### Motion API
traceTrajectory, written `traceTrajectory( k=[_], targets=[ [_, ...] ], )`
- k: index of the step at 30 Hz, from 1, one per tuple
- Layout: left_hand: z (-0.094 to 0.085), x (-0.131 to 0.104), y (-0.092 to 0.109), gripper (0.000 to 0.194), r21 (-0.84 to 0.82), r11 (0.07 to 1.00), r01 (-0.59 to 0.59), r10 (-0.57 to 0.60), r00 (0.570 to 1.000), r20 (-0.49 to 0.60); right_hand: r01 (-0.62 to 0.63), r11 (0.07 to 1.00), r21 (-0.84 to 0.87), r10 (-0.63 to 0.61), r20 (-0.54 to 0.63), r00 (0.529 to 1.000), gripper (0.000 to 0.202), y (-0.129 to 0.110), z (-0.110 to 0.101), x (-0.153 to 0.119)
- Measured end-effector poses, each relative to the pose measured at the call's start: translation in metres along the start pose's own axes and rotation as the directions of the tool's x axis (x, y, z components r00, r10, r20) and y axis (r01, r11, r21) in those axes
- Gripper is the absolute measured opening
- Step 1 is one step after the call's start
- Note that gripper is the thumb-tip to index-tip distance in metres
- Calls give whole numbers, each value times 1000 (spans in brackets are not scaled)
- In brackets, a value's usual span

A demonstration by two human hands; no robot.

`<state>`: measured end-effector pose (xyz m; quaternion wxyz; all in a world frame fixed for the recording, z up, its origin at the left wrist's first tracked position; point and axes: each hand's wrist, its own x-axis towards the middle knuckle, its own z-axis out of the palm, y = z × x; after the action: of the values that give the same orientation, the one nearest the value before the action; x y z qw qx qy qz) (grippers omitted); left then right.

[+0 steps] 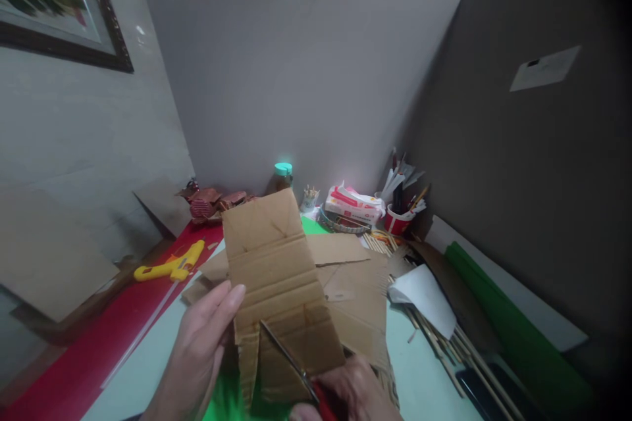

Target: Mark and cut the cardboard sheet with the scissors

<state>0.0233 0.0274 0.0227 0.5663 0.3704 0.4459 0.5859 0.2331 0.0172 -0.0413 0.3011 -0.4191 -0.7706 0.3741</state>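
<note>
I see my left hand [200, 348] gripping the left edge of a corrugated cardboard sheet [276, 276], thumb flat across its face and the other fingers hidden behind it. The sheet is brown, matte and creased into horizontal panels, held upright over the middle of the table, with a slit running up from its lower edge. My right hand [353, 395] is curled around red-handled scissors [291, 362]; how the fingers sit in the loops I cannot tell, but the thin metal blades lie slanted across the sheet's lower part. More flat cardboard pieces [345, 276] lie beneath. A yellow glue gun [170, 268] rests on the red mat [99, 348] to the left. Behind stand a green-capped bottle [282, 175], a red cup of brushes [399, 218] and a folded green sheet [508, 322].
</note>
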Motion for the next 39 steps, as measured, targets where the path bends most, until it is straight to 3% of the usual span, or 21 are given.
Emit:
traceTrajectory(
  k=[4,7,12,19,24,27,31,35,39],
  targets=[
    [0,-1,0,43,-35,999,13,-13,1000,1,25,999,20,-26,13,1000,70,2,-1,4],
    [2,-5,0,38,-66,998,13,-13,1000,11,35,999,42,-38,84,996,60,5,-5,4],
    [5,-9,2,45,-76,996,49,-48,999,19,-20,998,65,14,82,997,50,17,3,1],
    [4,-11,4,48,-176,975,139,-125,988,89,-58,990,127,41,135,990,65,27,21,6],
    [6,-18,3,47,-215,969,121,-117,993,31,-49,989,142,19,200,980,69,23,14,3],
    [3,-14,-3,42,-160,984,79,-81,997,-10,-58,991,118,33,198,980,64,28,13,-1],
    [1,-4,-10,55,-36,999,-23,18,991,-131,-76,994,81,58,200,978,52,39,27,-1],
    [1,-2,-14,54,30,999,-42,46,990,-130,-89,994,69,73,207,976,44,45,37,3],
    [2,-4,-14,43,76,996,-49,56,993,-102,-99,993,61,86,183,979,47,41,28,5]
  ],
)
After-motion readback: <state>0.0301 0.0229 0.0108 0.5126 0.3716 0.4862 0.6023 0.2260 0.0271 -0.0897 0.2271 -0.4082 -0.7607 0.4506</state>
